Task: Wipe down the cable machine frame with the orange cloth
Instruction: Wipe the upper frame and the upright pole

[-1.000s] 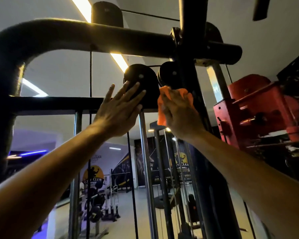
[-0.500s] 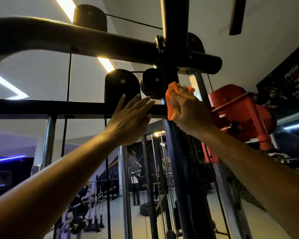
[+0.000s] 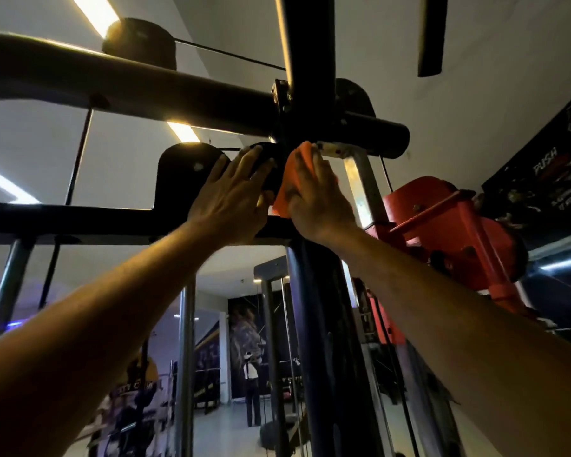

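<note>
Centre frame: right hand [image 3: 314, 196], fingers extended, presses crumpled orange cloth [image 3: 285, 184] against black steel cable machine frame upright [image 3: 310, 94]. Left hand [image 3: 234, 199], fingers straight, lies flat on black pulley housing [image 3: 178, 173].

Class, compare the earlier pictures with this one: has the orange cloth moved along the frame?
Yes. The orange cloth, under the right hand, has climbed the black upright towards the thick crossbar.

We are in a gym. Around us stand a black cable machine frame [image 3: 185, 94] with pulleys [image 3: 185, 173], a red machine [image 3: 442, 219], and wall posters [image 3: 548, 179] reading "PUSH".
</note>
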Demonstrator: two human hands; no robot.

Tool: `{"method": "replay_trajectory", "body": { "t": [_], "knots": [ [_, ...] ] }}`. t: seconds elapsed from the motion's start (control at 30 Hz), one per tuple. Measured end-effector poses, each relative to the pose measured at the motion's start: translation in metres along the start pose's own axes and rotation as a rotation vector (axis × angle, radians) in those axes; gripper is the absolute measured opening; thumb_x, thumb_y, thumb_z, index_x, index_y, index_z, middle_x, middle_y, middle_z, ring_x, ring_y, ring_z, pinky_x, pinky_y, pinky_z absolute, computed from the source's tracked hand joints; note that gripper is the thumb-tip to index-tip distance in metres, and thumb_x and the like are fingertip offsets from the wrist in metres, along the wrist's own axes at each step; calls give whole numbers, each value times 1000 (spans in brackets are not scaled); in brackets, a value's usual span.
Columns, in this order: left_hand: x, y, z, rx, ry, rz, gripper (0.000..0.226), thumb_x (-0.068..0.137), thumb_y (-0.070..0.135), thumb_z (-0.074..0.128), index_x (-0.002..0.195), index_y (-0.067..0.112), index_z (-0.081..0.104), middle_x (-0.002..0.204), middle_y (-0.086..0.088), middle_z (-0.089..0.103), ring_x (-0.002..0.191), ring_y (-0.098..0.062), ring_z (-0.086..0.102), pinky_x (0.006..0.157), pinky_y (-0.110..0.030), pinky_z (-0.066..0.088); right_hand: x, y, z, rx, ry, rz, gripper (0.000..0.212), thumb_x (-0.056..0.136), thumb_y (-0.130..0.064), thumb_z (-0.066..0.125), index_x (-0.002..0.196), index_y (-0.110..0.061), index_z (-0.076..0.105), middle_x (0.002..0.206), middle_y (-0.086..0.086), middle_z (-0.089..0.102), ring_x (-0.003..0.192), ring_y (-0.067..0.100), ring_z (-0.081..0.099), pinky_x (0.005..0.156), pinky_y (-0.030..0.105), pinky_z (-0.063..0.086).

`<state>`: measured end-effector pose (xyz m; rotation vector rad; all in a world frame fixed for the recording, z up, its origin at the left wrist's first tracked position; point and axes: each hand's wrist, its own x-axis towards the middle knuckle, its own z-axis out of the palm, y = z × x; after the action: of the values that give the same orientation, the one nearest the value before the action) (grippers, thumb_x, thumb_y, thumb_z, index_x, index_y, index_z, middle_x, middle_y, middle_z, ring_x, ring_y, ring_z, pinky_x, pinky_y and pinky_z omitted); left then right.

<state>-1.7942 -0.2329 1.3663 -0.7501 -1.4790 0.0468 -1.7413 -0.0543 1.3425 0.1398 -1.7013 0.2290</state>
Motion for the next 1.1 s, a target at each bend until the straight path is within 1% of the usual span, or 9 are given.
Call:
{"method": "replay_trajectory", "body": {
  "t": [0.1,0.23,0.33,0.53,0.67,0.73,0.93,1.03,1.1],
  "knots": [
    [-2,3,3,14,-15,-28,66,113,50,31,171,22,18,179,-5,14,166,-25,11,132,-54,14,-22,8,2,47,28,-76,73,113,-54,28,173,-33,-7,182,-1,-7,168,31,2,130,61,27],
    [-7,6,7,-13,8,-55,64,114,49,30,171,24,15,179,-2,11,166,-21,5,134,-51,7,-66,26,12,48,-21,-129,68,110,-59,18,165,-44,-19,180,-9,-20,166,18,-15,133,49,9],
    [-9,8,8,3,0,-46,71,108,54,17,172,24,14,179,-2,13,166,-20,7,134,-52,9,-42,29,9,118,-67,-94,64,115,-54,21,169,-45,-12,179,-13,-23,159,8,-24,134,51,2],
    [-11,7,5,-11,-6,-37,73,106,55,12,172,26,11,180,1,8,166,-16,0,135,-49,4,10,20,0,103,-36,-87,67,117,-53,26,173,-37,-6,181,-8,-16,168,25,-7,133,60,17],
    [-10,7,6,-1,-4,-54,73,105,55,13,172,26,10,180,2,8,166,-16,-1,135,-48,2,-39,34,12,55,-18,-205,70,107,-65,10,168,-46,-18,172,-22,-34,164,14,-22,135,50,6],
    [-10,7,7,15,-1,-50,72,106,55,13,172,26,11,180,2,7,166,-16,-1,135,-47,1,-52,43,16,-19,-35,-263,72,105,-66,7,167,-44,-21,168,-21,-42,163,16,-27,136,52,3],
    [-11,9,9,54,20,-48,71,108,54,7,172,24,11,180,2,4,165,-14,-5,135,-46,1,-7,17,-3,84,-75,-36,64,116,-55,18,170,-42,-13,179,-7,-24,167,26,-14,134,60,10],
    [-16,16,9,62,7,-62,75,105,57,-3,172,25,9,179,3,-1,165,-15,-8,135,-47,-2,-17,20,2,71,-17,-68,67,117,-53,21,173,-35,-11,181,-4,-20,168,27,-10,134,58,17],
    [-26,21,10,80,2,-44,77,104,57,-6,171,23,9,179,1,-1,166,-17,-7,135,-47,-2,-51,26,11,39,45,-160,68,115,-51,21,175,-26,0,183,3,-11,169,28,-7,135,59,16]
  ]
}}
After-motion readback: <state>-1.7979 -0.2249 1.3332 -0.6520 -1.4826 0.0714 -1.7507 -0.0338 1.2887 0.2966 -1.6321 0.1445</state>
